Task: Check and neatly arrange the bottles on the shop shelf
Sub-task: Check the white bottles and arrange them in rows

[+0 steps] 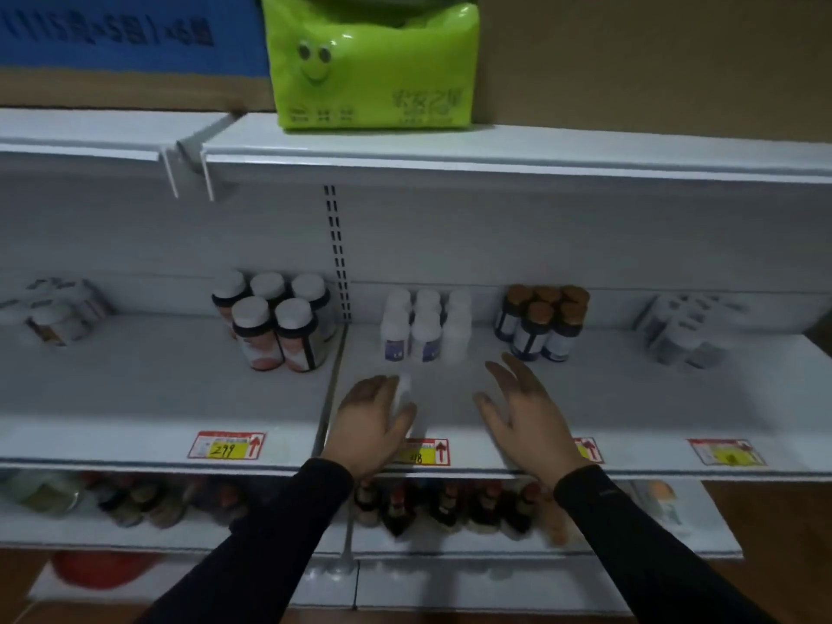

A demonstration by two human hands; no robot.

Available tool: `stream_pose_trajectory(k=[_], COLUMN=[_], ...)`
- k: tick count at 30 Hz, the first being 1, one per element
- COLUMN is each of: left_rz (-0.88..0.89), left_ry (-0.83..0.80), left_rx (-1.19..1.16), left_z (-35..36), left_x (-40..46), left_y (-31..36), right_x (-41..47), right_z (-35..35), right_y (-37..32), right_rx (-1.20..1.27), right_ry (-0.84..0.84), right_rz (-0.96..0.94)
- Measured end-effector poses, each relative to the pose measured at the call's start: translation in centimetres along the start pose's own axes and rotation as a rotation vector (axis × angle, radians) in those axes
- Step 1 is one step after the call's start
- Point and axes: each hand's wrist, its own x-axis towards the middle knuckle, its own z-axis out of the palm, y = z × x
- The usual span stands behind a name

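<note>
On the white middle shelf (608, 398) several small white bottles (425, 326) stand in a tight group near the back. My left hand (373, 421) grips one more white bottle (405, 389) in front of that group, low over the shelf. My right hand (522, 407) hovers open beside it, fingers spread and holding nothing. Left of the upright stand several dark bottles with white caps (279, 326). To the right is a cluster of dark bottles with brown caps (542, 322).
Blurred boxed goods sit at the far left (58, 313) and far right (689, 328) of the shelf. Price tags (227, 444) line its front edge. A green pack (376, 60) lies on the shelf above. Dark bottles (445, 504) fill the shelf below.
</note>
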Motion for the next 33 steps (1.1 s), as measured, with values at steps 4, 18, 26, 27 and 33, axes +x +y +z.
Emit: stream_pose_trajectory(k=[4,18,26,27,33], left_rz=[-0.053,-0.069,-0.068,-0.07,-0.057], left_ry=[0.029,0.118,0.114,0.111,0.121], left_rx=[0.021,0.203,0.242,0.242,0.249], left_z=[1.6,5.6,6.2,6.3,6.2], left_x=[0.2,1.3,1.4,1.4,1.3], left_y=[1.1,-1.2,-1.6,-1.7,-1.6], right_x=[0.7,6.2,10.9,11.3,11.6], right_z=[-0.2,3.2,4.7,4.8,5.4], right_y=[1.7,0.5,-0.5,-0.5,0.1], right_rx=[0.012,0.287,0.507,0.506,0.494], right_ry=[-0.037,-0.005,0.096,0.097,0.093], right_rz=[-0.056,0.102,0.268,0.28,0.268])
